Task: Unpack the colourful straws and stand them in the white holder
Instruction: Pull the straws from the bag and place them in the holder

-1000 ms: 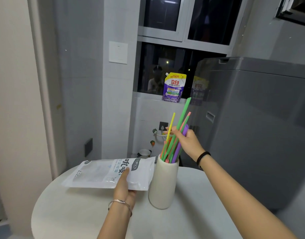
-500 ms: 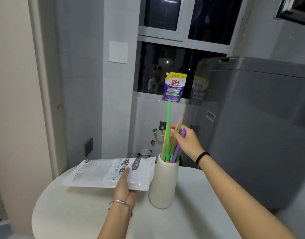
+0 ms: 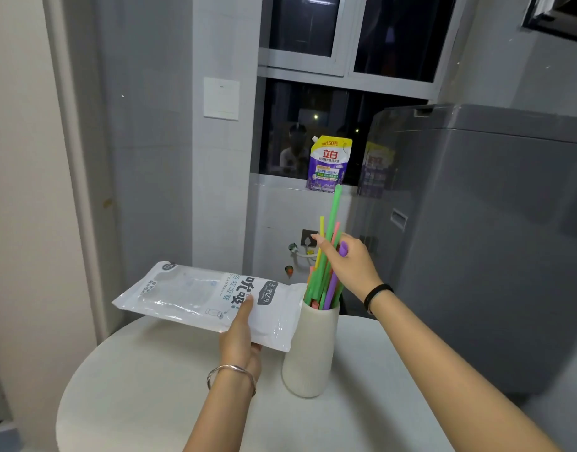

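Well, the grey washing machine [image 3: 492, 223] filled the right side of your view, with the dark window [image 3: 391, 37] behind it. In front of you stood the round white table [image 3: 133, 386].

Your left hand [image 3: 241, 337] held the straw packet [image 3: 195, 295] above the table's far edge, thumb pressed on the printed top face and fingers tucked underneath. The packet lay nearly flat, and its right end was just beside the rim of the white holder [image 3: 310, 353].

That holder stood upright on the table, right of your left wrist. The straws [image 3: 326, 275] were already standing in it as a loose bundle of green, purple, yellow and pink, leaning slightly to the right. One green straw rose well above the others.

Your right hand [image 3: 349, 265] was at the upper part of the bundle, back towards you. The thumb pointed left, the fingers were wrapped round the straws, and a purple tip poked out over them.

On the sill behind sat a yellow and purple detergent pouch [image 3: 329, 164], upright. A white wall switch [image 3: 221, 98] was to its left. You wore a silver bangle [image 3: 231, 375] on the left wrist and a black band [image 3: 376, 293] on the right.
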Demonstrator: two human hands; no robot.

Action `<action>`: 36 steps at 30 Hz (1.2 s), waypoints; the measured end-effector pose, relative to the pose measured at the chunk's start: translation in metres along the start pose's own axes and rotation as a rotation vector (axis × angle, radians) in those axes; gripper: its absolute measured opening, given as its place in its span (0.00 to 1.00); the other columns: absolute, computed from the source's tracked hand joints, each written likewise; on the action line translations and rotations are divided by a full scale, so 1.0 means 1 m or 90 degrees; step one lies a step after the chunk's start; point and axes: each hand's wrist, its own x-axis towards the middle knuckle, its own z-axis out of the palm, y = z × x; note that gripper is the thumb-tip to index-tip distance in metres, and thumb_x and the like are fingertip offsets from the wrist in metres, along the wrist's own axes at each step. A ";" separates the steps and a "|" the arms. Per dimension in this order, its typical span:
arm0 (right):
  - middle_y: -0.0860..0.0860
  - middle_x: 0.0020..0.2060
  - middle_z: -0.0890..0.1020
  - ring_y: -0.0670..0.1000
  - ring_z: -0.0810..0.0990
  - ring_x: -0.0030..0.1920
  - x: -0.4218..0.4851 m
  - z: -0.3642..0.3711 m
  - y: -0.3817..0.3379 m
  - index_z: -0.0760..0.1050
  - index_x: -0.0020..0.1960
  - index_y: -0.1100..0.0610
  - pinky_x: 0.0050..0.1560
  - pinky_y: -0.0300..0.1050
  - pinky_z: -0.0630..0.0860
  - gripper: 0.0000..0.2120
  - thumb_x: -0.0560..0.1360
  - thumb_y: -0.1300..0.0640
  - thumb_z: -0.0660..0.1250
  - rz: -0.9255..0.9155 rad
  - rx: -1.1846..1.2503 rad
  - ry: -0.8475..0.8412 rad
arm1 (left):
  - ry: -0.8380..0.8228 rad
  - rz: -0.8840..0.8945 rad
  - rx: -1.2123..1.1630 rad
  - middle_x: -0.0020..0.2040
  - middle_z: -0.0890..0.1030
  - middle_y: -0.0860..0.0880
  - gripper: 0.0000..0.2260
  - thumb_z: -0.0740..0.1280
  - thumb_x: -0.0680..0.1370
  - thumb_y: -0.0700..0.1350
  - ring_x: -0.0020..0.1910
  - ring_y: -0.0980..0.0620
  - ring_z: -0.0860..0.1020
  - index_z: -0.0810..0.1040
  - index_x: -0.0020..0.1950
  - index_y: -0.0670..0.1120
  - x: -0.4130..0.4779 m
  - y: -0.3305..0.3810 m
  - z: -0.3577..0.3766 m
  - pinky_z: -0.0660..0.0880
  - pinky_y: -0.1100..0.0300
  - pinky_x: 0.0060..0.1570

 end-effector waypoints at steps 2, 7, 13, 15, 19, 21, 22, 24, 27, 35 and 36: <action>0.43 0.30 0.78 0.37 0.81 0.28 0.001 -0.003 0.000 0.74 0.39 0.53 0.27 0.26 0.72 0.10 0.77 0.51 0.62 0.003 0.008 -0.027 | 0.005 -0.005 -0.003 0.62 0.80 0.46 0.20 0.68 0.76 0.40 0.56 0.48 0.79 0.73 0.68 0.45 0.001 0.000 -0.001 0.76 0.54 0.51; 0.46 0.38 0.80 0.41 0.82 0.34 0.003 -0.009 0.001 0.77 0.58 0.58 0.32 0.28 0.75 0.12 0.79 0.55 0.59 0.007 0.000 -0.042 | 0.006 -0.025 -0.007 0.62 0.80 0.45 0.20 0.68 0.76 0.40 0.58 0.47 0.79 0.73 0.68 0.45 0.002 -0.004 -0.004 0.77 0.55 0.49; 0.47 0.44 0.81 0.44 0.81 0.41 0.004 -0.011 -0.002 0.76 0.58 0.57 0.38 0.31 0.77 0.11 0.79 0.59 0.59 0.013 -0.033 -0.079 | 0.003 -0.021 -0.004 0.63 0.79 0.45 0.20 0.68 0.76 0.40 0.61 0.46 0.78 0.73 0.68 0.45 0.004 -0.004 -0.006 0.74 0.49 0.60; 0.42 0.44 0.80 0.41 0.80 0.44 0.004 -0.011 -0.001 0.77 0.55 0.54 0.42 0.30 0.76 0.09 0.78 0.59 0.61 0.005 -0.076 -0.100 | 0.003 -0.016 -0.003 0.63 0.79 0.45 0.20 0.68 0.76 0.40 0.61 0.46 0.78 0.73 0.68 0.45 0.004 -0.003 -0.007 0.74 0.48 0.61; 0.44 0.43 0.80 0.45 0.81 0.45 0.003 -0.012 0.004 0.74 0.50 0.51 0.47 0.37 0.77 0.05 0.75 0.59 0.66 0.008 -0.132 -0.109 | 0.005 -0.012 -0.007 0.64 0.79 0.45 0.20 0.68 0.76 0.40 0.61 0.46 0.78 0.72 0.69 0.45 0.005 -0.002 -0.008 0.74 0.48 0.61; 0.48 0.42 0.82 0.48 0.82 0.45 0.003 -0.011 0.002 0.76 0.49 0.58 0.47 0.40 0.78 0.10 0.75 0.52 0.67 0.006 -0.118 -0.069 | 0.006 -0.012 -0.007 0.64 0.79 0.45 0.21 0.68 0.76 0.40 0.60 0.46 0.78 0.72 0.69 0.45 0.006 -0.001 -0.008 0.74 0.48 0.60; 0.49 0.41 0.82 0.48 0.82 0.43 0.004 -0.010 0.000 0.77 0.49 0.61 0.46 0.39 0.78 0.15 0.75 0.48 0.65 0.006 -0.090 -0.037 | 0.006 -0.012 -0.007 0.63 0.79 0.45 0.21 0.68 0.76 0.40 0.59 0.46 0.78 0.72 0.69 0.45 0.005 -0.001 -0.008 0.75 0.49 0.58; 0.53 0.39 0.83 0.47 0.82 0.40 0.006 -0.010 -0.003 0.77 0.50 0.65 0.41 0.34 0.77 0.20 0.77 0.46 0.62 0.014 -0.073 -0.010 | 0.007 -0.014 -0.008 0.63 0.79 0.45 0.21 0.68 0.76 0.40 0.58 0.46 0.78 0.72 0.69 0.45 0.005 -0.001 -0.009 0.75 0.50 0.54; 0.56 0.45 0.83 0.41 0.83 0.40 0.005 -0.010 0.000 0.79 0.53 0.62 0.37 0.29 0.75 0.13 0.77 0.54 0.63 0.074 -0.107 -0.122 | 0.011 -0.021 -0.010 0.63 0.79 0.45 0.21 0.67 0.76 0.40 0.57 0.47 0.79 0.72 0.69 0.45 0.004 -0.001 -0.009 0.77 0.52 0.49; 0.47 0.75 0.60 0.48 0.63 0.71 0.009 -0.012 -0.015 0.47 0.76 0.44 0.65 0.47 0.66 0.35 0.76 0.47 0.63 -0.142 -0.223 -0.088 | 0.011 -0.022 -0.018 0.64 0.79 0.45 0.20 0.67 0.76 0.39 0.57 0.47 0.78 0.72 0.69 0.45 0.003 0.000 -0.010 0.77 0.54 0.46; 0.48 0.75 0.60 0.50 0.63 0.72 0.008 -0.011 -0.013 0.47 0.76 0.45 0.66 0.49 0.67 0.33 0.77 0.45 0.60 -0.141 -0.307 -0.134 | 0.010 -0.025 -0.018 0.64 0.79 0.45 0.20 0.67 0.77 0.40 0.56 0.47 0.78 0.72 0.69 0.45 0.002 0.000 -0.010 0.77 0.55 0.45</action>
